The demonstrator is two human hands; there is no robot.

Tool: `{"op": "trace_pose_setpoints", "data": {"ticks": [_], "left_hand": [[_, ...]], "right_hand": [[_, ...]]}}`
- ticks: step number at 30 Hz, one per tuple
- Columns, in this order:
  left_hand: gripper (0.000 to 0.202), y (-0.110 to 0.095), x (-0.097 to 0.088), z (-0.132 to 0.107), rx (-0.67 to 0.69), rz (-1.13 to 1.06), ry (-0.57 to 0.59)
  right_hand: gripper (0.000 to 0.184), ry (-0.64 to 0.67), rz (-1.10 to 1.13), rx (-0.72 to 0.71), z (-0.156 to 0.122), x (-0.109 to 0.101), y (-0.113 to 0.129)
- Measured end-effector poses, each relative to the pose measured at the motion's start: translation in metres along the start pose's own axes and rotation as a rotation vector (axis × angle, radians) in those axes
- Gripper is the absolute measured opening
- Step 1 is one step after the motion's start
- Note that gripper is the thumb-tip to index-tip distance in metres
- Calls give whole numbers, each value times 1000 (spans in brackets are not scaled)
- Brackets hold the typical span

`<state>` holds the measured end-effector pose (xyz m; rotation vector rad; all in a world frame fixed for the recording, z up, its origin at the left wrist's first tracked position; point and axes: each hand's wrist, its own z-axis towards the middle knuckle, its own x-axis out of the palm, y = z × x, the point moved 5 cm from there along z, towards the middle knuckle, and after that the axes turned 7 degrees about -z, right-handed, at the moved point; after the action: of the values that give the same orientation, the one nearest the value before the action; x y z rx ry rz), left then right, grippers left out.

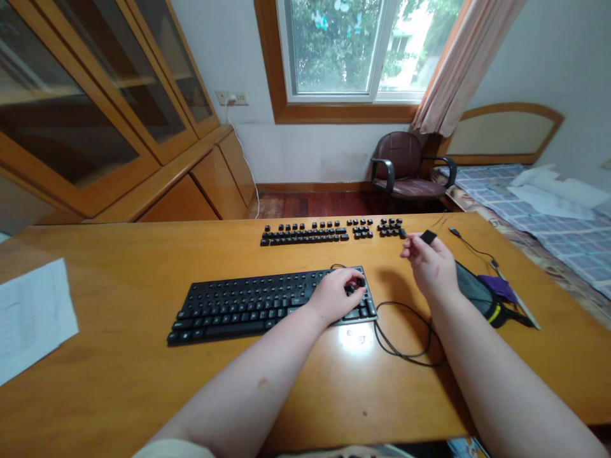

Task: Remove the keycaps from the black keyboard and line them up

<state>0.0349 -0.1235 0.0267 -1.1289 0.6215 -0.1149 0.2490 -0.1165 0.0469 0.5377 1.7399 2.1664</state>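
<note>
A black keyboard [238,313] lies before me; its lower rows carry keycaps, while bare key stems show in the upper rows. My left hand [337,296] rests over its number pad, thumb and fingers curled toward each other around a black keycap [361,282]. Whether that keycap is loose or seated on its stem is hard to make out. Raised above the desk to the right, my right hand [433,266] pinches a small black keycap puller [428,236] with thin wires pointing away from me. Removed keycaps [305,236] stand in rows along the far edge.
The keyboard cable [405,361] loops over the wooden desk [119,254]. Right of my hand lie a dark pouch [477,292], a purple cloth [498,287] and a short USB cable [470,243]. Papers [35,315] lie at the left. Beyond the desk stands a chair [405,165].
</note>
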Motion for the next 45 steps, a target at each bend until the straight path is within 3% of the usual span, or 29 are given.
{"op": "trace_pose_setpoints", "data": {"ticks": [5,8,12,17,28,38,45], "left_hand": [[27,0,0,-1,23,12,-2],[26,1,0,-1,15,5,-17],[25,1,-1,-1,-5,-11,-33],[24,-1,-2,-1,-24,-24,-38],[24,-2,-3,0,-14,-26,-35],[23,-1,-2,-1,-18,-24,-32],[25,0,-2,0,-14,-27,-41]], "right_hand": [[24,-151,-757,51,71,-39,-3],[25,-229,-971,124,93,-51,-20],[28,-297,-1072,125,95,-55,-44],[42,-169,-1079,211,94,-57,-67],[41,-125,-1254,193,90,-41,-62],[35,-144,-1271,174,89,-41,-63],[40,-140,-1266,203,85,-39,-61]]}}
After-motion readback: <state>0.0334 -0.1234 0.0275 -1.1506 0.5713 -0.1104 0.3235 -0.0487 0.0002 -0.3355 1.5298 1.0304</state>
